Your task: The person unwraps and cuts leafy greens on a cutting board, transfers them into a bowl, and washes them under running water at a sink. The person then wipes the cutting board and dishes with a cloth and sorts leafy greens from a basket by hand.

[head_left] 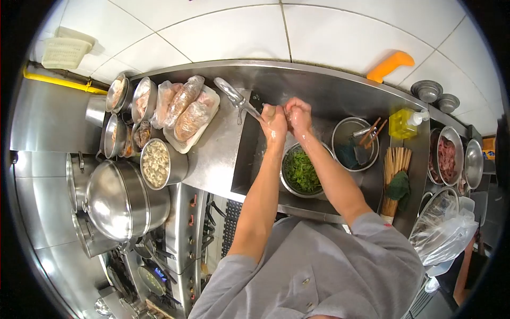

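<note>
My left hand (272,122) and my right hand (298,114) are side by side over the metal sink (329,87), close to the end of the faucet (231,91). Both have their fingers curled in and look wet. Whatever they hold, if anything, is hidden by the fingers. Below them in the sink, between my forearms, a metal bowl (284,183) holds chopped green leaves (302,170). To its right stands a second metal bowl (338,139) with a dark cloth or scrubber and utensils inside.
Wrapped meat (188,114) lies on a white tray left of the sink, near bowls of food and a large lidded pot (114,196). On the right are a yellow soap bottle (405,123), a bamboo brush (396,170) and bowls of meat (449,157). Another person's arm (464,271) shows lower right.
</note>
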Tool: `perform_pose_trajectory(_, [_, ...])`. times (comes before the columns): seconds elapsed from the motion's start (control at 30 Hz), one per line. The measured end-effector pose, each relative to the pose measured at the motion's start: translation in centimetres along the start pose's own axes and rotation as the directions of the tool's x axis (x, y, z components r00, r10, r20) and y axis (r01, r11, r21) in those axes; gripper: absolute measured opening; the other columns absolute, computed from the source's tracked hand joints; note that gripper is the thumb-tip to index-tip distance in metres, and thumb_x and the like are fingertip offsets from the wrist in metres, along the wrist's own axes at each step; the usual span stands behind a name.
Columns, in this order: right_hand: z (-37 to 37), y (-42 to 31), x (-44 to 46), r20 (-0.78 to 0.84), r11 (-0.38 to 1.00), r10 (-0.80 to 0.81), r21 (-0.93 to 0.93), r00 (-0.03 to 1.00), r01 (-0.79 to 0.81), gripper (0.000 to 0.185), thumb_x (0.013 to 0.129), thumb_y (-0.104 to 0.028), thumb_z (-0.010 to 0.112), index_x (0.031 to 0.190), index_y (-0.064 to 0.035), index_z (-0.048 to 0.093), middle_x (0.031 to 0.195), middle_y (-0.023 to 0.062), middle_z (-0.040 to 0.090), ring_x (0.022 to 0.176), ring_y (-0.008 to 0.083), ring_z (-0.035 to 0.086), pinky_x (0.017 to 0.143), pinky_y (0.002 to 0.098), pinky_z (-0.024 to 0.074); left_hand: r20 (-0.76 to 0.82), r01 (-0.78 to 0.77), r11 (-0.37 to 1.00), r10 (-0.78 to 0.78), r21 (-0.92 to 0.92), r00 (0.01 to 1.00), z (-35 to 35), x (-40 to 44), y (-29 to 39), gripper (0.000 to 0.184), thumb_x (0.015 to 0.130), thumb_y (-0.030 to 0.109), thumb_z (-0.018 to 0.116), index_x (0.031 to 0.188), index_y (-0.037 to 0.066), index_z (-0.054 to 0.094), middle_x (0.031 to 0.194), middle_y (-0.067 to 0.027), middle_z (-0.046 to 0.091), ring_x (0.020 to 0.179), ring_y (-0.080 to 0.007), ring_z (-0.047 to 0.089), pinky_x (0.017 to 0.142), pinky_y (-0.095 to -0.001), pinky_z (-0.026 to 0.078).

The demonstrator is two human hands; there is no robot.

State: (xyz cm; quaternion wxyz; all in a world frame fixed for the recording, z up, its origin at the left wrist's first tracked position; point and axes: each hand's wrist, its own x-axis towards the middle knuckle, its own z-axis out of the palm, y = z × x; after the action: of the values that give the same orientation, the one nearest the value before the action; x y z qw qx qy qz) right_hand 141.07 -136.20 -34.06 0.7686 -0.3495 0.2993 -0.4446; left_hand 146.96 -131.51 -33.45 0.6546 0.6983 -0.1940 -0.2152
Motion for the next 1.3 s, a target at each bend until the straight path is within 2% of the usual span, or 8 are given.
perform_pose_trajectory(0.23, [-2.2, -5.8, 1.0, 0.293, 0.745, -0.438, -0.411, 0.850, 0.526, 0.021, 0.065, 0.013, 0.039, 0.062, 0.0020, 0.057, 0.062, 0.0036, 0.055, 0.060, 0.0114, 0.049, 0.055, 0.0279, 0.0397, 0.297, 0.413, 0.859, -0.327, -0.301, 0.897, 3.3, -0.5, 3.3, 0.014, 0.084, 0.005, 0.054, 0.072, 0.008, 0.050, 0.070, 0.0000, 0.049, 0.065, -0.0107, 0.048, 0.053, -0.0300, 0.039])
perform_pose_trajectory(0.43, [-8.4, -7.1, 0.2, 0.345, 0.820, -0.091, -0.506, 0.934, 0.266, 0.015, 0.090, -0.008, 0.055, 0.102, -0.0009, 0.061, 0.102, 0.0144, 0.064, 0.095, 0.0235, 0.063, 0.086, 0.0289, 0.0473, 0.215, -0.150, 0.980, 0.120, 0.130, 0.969, 3.0, -4.7, 3.7, 0.018, 0.085, 0.010, 0.061, 0.073, 0.001, 0.050, 0.066, -0.0122, 0.053, 0.059, -0.0170, 0.047, 0.059, -0.0321, 0.043])
perform_pose_trajectory(0.6, [-15.4, 2.8, -1.6, 0.396, -0.089, 0.425, -0.876, 0.814, 0.473, 0.033, 0.085, -0.023, 0.066, 0.113, -0.0069, 0.064, 0.117, 0.0173, 0.063, 0.108, 0.0336, 0.061, 0.093, 0.0452, 0.0468, 0.359, -0.448, 0.804, 0.314, 0.392, 0.879, -4.8, -7.7, 6.5, 0.032, 0.086, 0.017, 0.069, 0.071, 0.001, 0.046, 0.061, -0.0122, 0.045, 0.059, -0.0166, 0.038, 0.055, -0.0340, 0.040])
perform_pose_trajectory(0.7, [-12.9, 3.8, -1.7, 0.220, -0.255, 0.493, -0.888, 0.842, 0.381, 0.032, 0.083, -0.019, 0.066, 0.114, -0.0094, 0.065, 0.112, 0.0165, 0.065, 0.105, 0.0329, 0.063, 0.089, 0.0449, 0.0490, 0.230, -0.365, 0.783, 0.286, 0.503, 0.930, -11.2, -5.8, 7.1, 0.030, 0.086, 0.018, 0.070, 0.071, 0.002, 0.048, 0.065, -0.0139, 0.049, 0.057, -0.0275, 0.046, 0.057, -0.0388, 0.042])
perform_pose_trajectory(1.0, [-8.9, 9.6, -1.1, 0.334, 0.109, 0.130, -0.940, 0.933, 0.322, 0.024, 0.087, -0.012, 0.060, 0.111, -0.0103, 0.062, 0.103, 0.0162, 0.067, 0.094, 0.0365, 0.065, 0.081, 0.0458, 0.0526, 0.072, -0.242, 0.390, 0.403, 0.888, 0.912, -25.8, -4.1, 0.5, 0.030, 0.082, 0.026, 0.071, 0.093, 0.002, 0.058, 0.100, -0.0179, 0.059, 0.095, -0.0384, 0.056, 0.082, -0.0472, 0.045])
perform_pose_trajectory(1.07, [-7.3, 8.8, -3.9, 0.662, -0.097, 0.304, -0.694, 0.685, 0.713, 0.043, 0.082, -0.014, 0.069, 0.123, -0.0094, 0.059, 0.130, 0.0191, 0.055, 0.118, 0.0346, 0.055, 0.093, 0.0433, 0.0496, 0.001, -0.240, 0.451, 0.468, 0.860, 0.884, -25.9, -4.6, -0.7, 0.033, 0.082, 0.027, 0.071, 0.098, 0.001, 0.058, 0.108, -0.0175, 0.058, 0.101, -0.0389, 0.054, 0.088, -0.0469, 0.044])
perform_pose_trajectory(1.23, [-2.9, 9.9, -6.6, 0.218, -0.473, 0.576, -0.698, 0.788, 0.538, 0.075, 0.075, -0.022, 0.078, 0.140, -0.0077, 0.045, 0.144, 0.0204, 0.043, 0.133, 0.0301, 0.043, 0.106, 0.0398, 0.0413, -0.140, -0.243, 0.549, 0.564, 0.800, 0.814, -25.1, -6.1, -2.1, 0.030, 0.082, 0.021, 0.070, 0.099, -0.001, 0.059, 0.107, -0.0180, 0.059, 0.103, -0.0371, 0.054, 0.092, -0.0451, 0.042])
perform_pose_trajectory(1.3, [-3.4, 10.5, -2.1, 0.137, -0.298, 0.685, -0.843, 0.716, 0.447, 0.078, 0.074, -0.028, 0.079, 0.141, -0.0079, 0.044, 0.144, 0.0204, 0.043, 0.133, 0.0313, 0.042, 0.107, 0.0397, 0.0395, -0.144, -0.248, 0.537, 0.585, 0.806, 0.798, -25.4, -6.2, -2.7, 0.030, 0.082, 0.021, 0.071, 0.099, -0.001, 0.059, 0.107, -0.0177, 0.059, 0.103, -0.0365, 0.054, 0.092, -0.0451, 0.042])
